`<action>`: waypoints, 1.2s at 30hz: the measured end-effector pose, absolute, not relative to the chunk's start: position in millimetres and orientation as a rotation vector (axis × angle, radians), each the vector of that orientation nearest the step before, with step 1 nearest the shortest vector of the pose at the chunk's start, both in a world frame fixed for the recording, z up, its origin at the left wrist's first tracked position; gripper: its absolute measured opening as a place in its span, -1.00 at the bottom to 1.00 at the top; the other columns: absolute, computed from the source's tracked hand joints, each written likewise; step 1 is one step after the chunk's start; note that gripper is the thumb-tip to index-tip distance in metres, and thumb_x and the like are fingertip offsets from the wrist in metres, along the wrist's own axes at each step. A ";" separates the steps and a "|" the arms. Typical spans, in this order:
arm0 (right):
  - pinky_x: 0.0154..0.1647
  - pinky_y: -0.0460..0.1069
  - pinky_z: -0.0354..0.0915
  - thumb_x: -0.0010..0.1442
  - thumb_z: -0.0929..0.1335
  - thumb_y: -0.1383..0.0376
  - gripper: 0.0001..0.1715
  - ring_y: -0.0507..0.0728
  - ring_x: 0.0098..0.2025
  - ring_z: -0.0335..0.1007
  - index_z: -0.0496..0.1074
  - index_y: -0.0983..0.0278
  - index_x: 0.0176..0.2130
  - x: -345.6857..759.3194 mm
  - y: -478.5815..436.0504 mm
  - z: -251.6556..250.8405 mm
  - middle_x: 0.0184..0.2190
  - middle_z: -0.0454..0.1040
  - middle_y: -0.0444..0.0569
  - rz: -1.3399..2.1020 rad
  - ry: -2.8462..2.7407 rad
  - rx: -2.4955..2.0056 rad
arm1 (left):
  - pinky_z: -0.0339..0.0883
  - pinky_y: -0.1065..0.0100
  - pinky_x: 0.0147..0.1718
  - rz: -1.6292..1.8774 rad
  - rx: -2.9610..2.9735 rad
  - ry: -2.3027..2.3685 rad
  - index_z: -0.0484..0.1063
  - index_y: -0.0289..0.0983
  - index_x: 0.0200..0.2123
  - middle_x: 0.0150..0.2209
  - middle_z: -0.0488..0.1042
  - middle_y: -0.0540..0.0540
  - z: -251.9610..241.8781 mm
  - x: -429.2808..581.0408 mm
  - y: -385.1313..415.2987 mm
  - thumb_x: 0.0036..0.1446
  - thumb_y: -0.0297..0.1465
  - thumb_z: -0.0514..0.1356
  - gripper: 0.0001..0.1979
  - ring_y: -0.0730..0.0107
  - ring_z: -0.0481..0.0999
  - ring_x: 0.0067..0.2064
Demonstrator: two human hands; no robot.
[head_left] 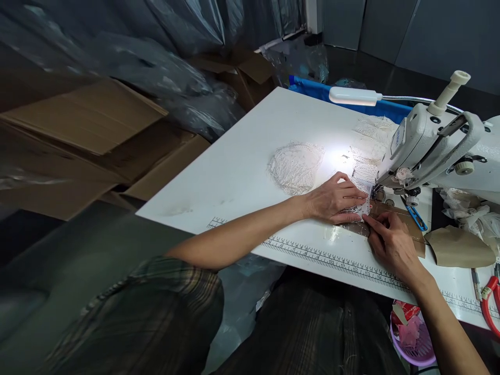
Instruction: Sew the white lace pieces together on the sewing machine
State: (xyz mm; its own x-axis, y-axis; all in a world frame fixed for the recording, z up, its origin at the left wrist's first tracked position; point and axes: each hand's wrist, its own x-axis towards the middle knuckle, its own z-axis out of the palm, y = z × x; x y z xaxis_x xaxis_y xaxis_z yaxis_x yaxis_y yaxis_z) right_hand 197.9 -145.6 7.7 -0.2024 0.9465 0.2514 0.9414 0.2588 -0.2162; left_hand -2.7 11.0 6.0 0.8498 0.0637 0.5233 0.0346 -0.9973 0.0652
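Numerals run along the near edge of the white tabletop (242, 172), where a printed ruler scale (332, 263) shows 7, 8, 10, 12 and 13 among its ticks. Lettering on the head of the sewing machine (425, 140) is too small to read, as is the pale tag on the red-handled tool (485, 302) at the right.

A piece of white lace (360, 210) lies on the tabletop just in front of the machine's needle area, under the person's fingers. The left arm reaches across from the left, elbow bent, and the left grip (336, 200) rests palm down on the lace, fingers stretched toward the needle and loosely laid out, clasping nothing. The right forearm comes up from the lower right; the right grip (394, 242) is curled, index finger extended to the lace's near edge, close to the left thumb. Whether its fingertips pinch the lace, I cannot tell.

A rounded heap of lace (297, 166) sits farther left. Blue snips (416, 216) lie right of the needle, beyond the right grip.
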 end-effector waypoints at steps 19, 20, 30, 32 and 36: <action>-0.18 0.08 0.38 0.29 0.25 0.37 -0.50 0.17 -0.18 0.42 0.53 0.13 0.15 199.4 -144.7 5.7 -0.18 0.43 0.07 0.049 -2.198 -1.704 | 0.33 0.33 -0.25 0.349 2.517 0.488 0.49 -0.30 -0.29 -0.26 0.58 -0.11 33.2 26.2 62.1 0.33 -0.23 0.16 -0.74 0.35 0.55 -0.25; -0.19 0.08 0.38 0.29 0.25 0.37 -0.50 0.17 -0.18 0.41 0.53 0.13 0.15 199.1 -144.7 5.3 -0.19 0.43 0.07 0.044 -2.199 -1.702 | 0.29 0.38 -0.35 0.311 2.468 0.502 0.49 -0.31 -0.28 -0.36 0.56 -0.07 37.0 26.2 60.8 0.34 -0.23 0.14 -0.73 0.40 0.52 -0.35; -0.19 0.07 0.36 0.28 0.27 0.37 -0.49 0.18 -0.18 0.38 0.53 0.11 0.14 198.3 -144.0 3.1 -0.20 0.43 0.06 0.033 -2.201 -1.714 | 0.23 0.27 -0.30 0.613 2.895 0.639 0.53 -0.29 -0.26 -0.34 0.55 -0.10 23.4 33.6 51.7 0.35 -0.23 0.18 -0.74 0.34 0.45 -0.37; -0.19 0.07 0.36 0.28 0.26 0.37 -0.50 0.17 -0.19 0.38 0.53 0.11 0.14 198.1 -144.1 3.1 -0.20 0.42 0.06 0.032 -2.192 -1.718 | 0.22 0.25 -0.30 0.787 2.951 0.552 0.52 -0.27 -0.30 -0.25 0.56 -0.13 18.1 28.3 47.8 0.40 -0.20 0.12 -0.68 0.35 0.44 -0.35; -0.19 0.07 0.36 0.29 0.25 0.37 -0.50 0.18 -0.18 0.37 0.54 0.14 0.13 197.8 -144.5 3.3 -0.20 0.41 0.08 0.018 -2.193 -1.706 | 0.24 0.25 -0.22 0.725 2.977 0.054 0.53 -0.22 -0.27 -0.21 0.60 -0.06 14.9 14.7 36.0 0.43 -0.19 0.07 -0.66 0.39 0.49 -0.29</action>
